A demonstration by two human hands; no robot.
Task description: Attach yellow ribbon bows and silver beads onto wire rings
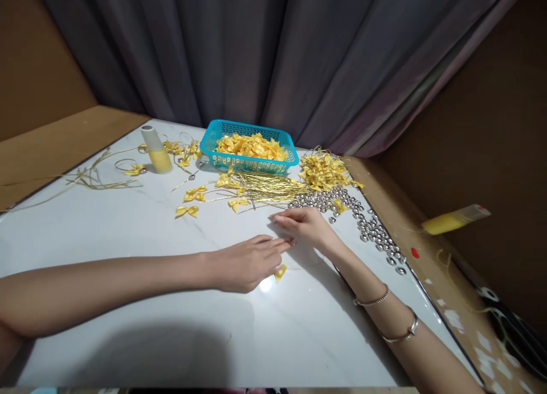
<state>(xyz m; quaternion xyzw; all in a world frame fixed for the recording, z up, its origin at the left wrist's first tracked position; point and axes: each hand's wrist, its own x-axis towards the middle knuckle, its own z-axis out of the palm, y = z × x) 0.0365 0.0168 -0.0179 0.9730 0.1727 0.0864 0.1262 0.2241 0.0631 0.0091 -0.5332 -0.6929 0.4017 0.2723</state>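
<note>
My left hand (252, 264) is low over the white table, its fingers closed and pointing right. A yellow ribbon bow (280, 273) pokes out from under those fingers. By its fingertips shows a small shiny piece (293, 242), too small to make out. Just beyond, my right hand (302, 224) has thumb and forefinger pinched together; whatever may be between them is hidden. Silver oval beads (376, 234) lie scattered to the right of it. Behind both hands is a bundle of gold cords (269, 186), with several loose yellow bows (187, 212) to the left.
A blue basket (207, 146) full of yellow bows stands at the back. Next to it is a pile of bows on cords (322, 169). A bottle with yellow contents (157, 152) stands back left, near loose gold cords (92, 177). Black-handled scissors (513, 325) lie far right.
</note>
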